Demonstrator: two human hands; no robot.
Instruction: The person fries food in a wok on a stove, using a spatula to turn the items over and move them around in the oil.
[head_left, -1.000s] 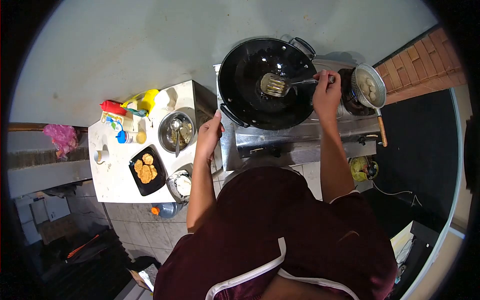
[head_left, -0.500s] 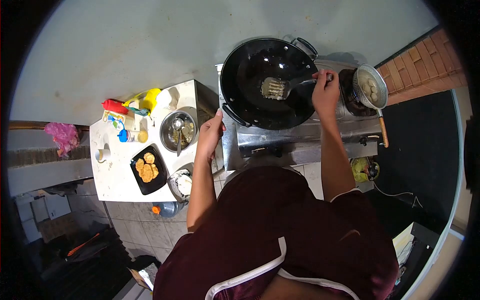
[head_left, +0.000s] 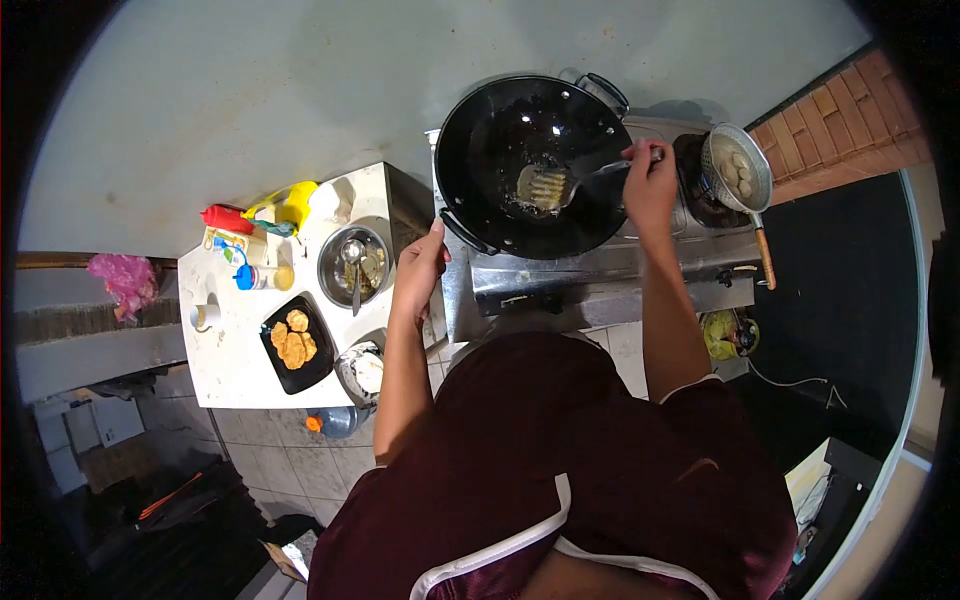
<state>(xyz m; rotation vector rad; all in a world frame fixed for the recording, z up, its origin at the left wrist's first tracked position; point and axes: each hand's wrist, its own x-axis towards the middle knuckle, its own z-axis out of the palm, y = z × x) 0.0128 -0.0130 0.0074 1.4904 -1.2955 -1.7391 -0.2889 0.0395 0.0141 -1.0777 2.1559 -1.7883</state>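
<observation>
My right hand [head_left: 651, 190] is closed round the handle of a slotted turner [head_left: 599, 174] and reaches over the black wok [head_left: 490, 130]. The turner's slotted head rests low in the wok, under a pale piece of food [head_left: 541, 188] with small bubbles round it in the oil. By the wok's near-left loop handle [head_left: 466, 236] is my left hand [head_left: 420, 262], fingers curled and thumb pointing up right at the handle's end. Whether those curled fingers hold anything I cannot tell.
A strainer [head_left: 762, 196] with pale round pieces stands on the right burner. On the white table [head_left: 225, 365] at left are a steel bowl [head_left: 335, 290] with a spoon, a black plate [head_left: 310, 381] of golden fried pieces and several bottles. A water jug [head_left: 340, 422] stands below.
Bubbles now show round the food in the wok, and the turner's head has shifted slightly toward me. Both hands stay nearly where they were; the whole view has moved a little.
</observation>
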